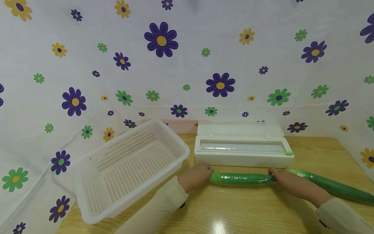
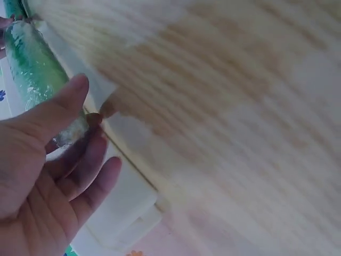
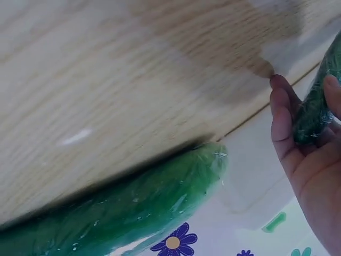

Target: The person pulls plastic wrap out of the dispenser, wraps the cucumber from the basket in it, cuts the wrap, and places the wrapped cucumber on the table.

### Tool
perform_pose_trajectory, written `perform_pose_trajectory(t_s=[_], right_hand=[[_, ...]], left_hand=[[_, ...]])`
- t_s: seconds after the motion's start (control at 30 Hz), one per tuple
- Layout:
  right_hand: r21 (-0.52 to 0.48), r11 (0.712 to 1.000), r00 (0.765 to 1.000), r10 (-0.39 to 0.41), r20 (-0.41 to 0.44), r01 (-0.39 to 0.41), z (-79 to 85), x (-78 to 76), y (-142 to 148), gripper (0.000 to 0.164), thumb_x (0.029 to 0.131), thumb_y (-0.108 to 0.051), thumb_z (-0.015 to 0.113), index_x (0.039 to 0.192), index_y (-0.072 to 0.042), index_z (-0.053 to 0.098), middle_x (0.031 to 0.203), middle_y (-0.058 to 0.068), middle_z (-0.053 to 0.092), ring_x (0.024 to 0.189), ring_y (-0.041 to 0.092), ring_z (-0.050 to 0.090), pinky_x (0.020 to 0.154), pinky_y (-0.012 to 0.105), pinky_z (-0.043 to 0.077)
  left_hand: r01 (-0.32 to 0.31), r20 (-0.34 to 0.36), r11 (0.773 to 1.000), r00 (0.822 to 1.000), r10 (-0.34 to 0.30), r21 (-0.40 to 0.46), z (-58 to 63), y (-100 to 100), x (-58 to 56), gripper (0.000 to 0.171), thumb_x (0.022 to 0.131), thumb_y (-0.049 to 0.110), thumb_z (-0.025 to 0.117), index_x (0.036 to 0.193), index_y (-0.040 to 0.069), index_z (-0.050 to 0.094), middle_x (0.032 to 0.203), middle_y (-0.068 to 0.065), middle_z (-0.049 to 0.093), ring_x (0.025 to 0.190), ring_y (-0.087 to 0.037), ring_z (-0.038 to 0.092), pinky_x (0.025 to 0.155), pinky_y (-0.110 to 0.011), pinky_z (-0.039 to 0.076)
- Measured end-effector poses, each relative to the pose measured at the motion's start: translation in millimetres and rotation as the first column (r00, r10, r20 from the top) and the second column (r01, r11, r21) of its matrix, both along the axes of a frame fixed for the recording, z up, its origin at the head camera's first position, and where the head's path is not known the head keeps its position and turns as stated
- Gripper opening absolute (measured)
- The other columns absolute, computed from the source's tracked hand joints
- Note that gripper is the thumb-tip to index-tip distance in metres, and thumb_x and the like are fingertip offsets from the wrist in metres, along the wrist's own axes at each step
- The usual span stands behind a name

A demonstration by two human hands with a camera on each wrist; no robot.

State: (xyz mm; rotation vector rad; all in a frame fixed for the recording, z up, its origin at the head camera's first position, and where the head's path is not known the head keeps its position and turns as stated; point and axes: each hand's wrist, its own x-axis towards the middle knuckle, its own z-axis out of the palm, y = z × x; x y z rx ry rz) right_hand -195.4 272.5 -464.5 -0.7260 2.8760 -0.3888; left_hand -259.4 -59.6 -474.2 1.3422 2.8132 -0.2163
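Note:
A cucumber (image 1: 242,178) in clear plastic wrap lies crosswise in front of the white film box. My left hand (image 1: 195,177) holds its left end; in the left wrist view the thumb and fingers are around the wrapped tip (image 2: 66,133). At the other end, my right hand (image 1: 298,184) grips the cucumber between thumb and fingers, as the right wrist view shows. A second wrapped cucumber (image 1: 336,187) rests on the table to the right, partly behind my right hand; its pale end appears in the right wrist view.
Behind the cucumber stands the white film box (image 1: 242,161), lid raised, with a roll of clear film (image 1: 242,148) inside and a green piece on its right edge. A white perforated basket (image 1: 140,191) sits at left on the wooden table (image 1: 233,211). A flowered sheet hangs behind.

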Motion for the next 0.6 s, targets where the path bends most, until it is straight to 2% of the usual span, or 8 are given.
perform_pose_trajectory(t_s=[0.07, 0.17, 0.3, 0.43, 0.53, 0.6], right_hand=[[-0.011, 1.000, 1.000, 0.016, -0.027, -0.016, -2.3, -0.8, 0.7, 0.032, 0.081, -0.009, 0.067, 0.103, -0.001, 0.046, 0.086, 0.011, 0.065, 0.079, 0.028, 0.065, 0.066, 0.037, 0.052], [-0.011, 0.999, 0.998, 0.034, -0.051, -0.034, -3.8, 1.1, 1.7, 0.029, 0.081, -0.010, 0.067, 0.104, -0.002, 0.051, 0.093, 0.009, 0.063, 0.083, 0.027, 0.064, 0.069, 0.036, 0.053], [0.001, 0.999, 0.998, 0.036, -0.054, -0.036, -4.0, 2.9, 3.7, 0.027, 0.084, -0.009, 0.065, 0.109, 0.000, 0.058, 0.099, 0.008, 0.056, 0.085, 0.019, 0.061, 0.071, 0.033, 0.053], [0.006, 0.999, 0.998, 0.036, -0.057, -0.036, -2.9, 4.7, 4.6, 0.031, 0.085, 0.001, 0.062, 0.115, 0.003, 0.059, 0.103, 0.011, 0.051, 0.087, 0.020, 0.058, 0.072, 0.034, 0.053], [0.014, 0.999, 0.997, 0.032, -0.070, -0.031, -1.9, 5.6, 3.8, 0.035, 0.084, 0.007, 0.060, 0.118, 0.003, 0.059, 0.104, 0.011, 0.050, 0.088, 0.019, 0.058, 0.072, 0.034, 0.053], [0.027, 0.999, 0.995, 0.033, -0.092, -0.031, -2.3, 5.2, 3.6, 0.035, 0.083, 0.009, 0.060, 0.117, 0.003, 0.060, 0.102, 0.011, 0.050, 0.086, 0.018, 0.057, 0.070, 0.032, 0.053]], left_hand=[[0.004, 0.018, 1.000, 1.000, -0.005, 0.018, -0.9, -2.0, 1.3, 0.029, 0.085, 0.019, 0.068, 0.112, 0.014, 0.060, 0.100, 0.000, 0.058, 0.083, -0.007, 0.055, 0.071, -0.017, 0.049], [0.004, 0.061, 0.998, 0.998, -0.008, 0.057, -4.2, -4.7, 1.8, 0.043, 0.080, 0.024, 0.073, 0.118, 0.013, 0.057, 0.100, -0.001, 0.052, 0.084, -0.007, 0.050, 0.072, -0.016, 0.047], [-0.012, 0.158, 0.991, 0.987, -0.010, 0.137, -4.1, -7.0, 1.3, 0.044, 0.077, 0.020, 0.076, 0.117, 0.012, 0.059, 0.103, -0.002, 0.057, 0.089, -0.008, 0.055, 0.076, -0.016, 0.049], [-0.054, 0.253, 0.973, 0.967, -0.004, 0.222, -1.9, -10.5, 0.2, 0.038, 0.077, 0.010, 0.075, 0.114, 0.010, 0.063, 0.106, -0.001, 0.063, 0.096, -0.011, 0.060, 0.084, -0.019, 0.050], [-0.073, 0.273, 0.967, 0.962, 0.003, 0.245, -1.0, -12.0, -1.2, 0.028, 0.080, 0.007, 0.071, 0.108, 0.008, 0.067, 0.104, -0.001, 0.067, 0.095, -0.011, 0.062, 0.084, -0.020, 0.050], [-0.082, 0.260, 0.966, 0.965, 0.017, 0.244, -1.1, -12.2, -2.4, 0.021, 0.082, 0.006, 0.069, 0.103, 0.010, 0.069, 0.100, 0.002, 0.070, 0.091, -0.009, 0.063, 0.081, -0.019, 0.051]])
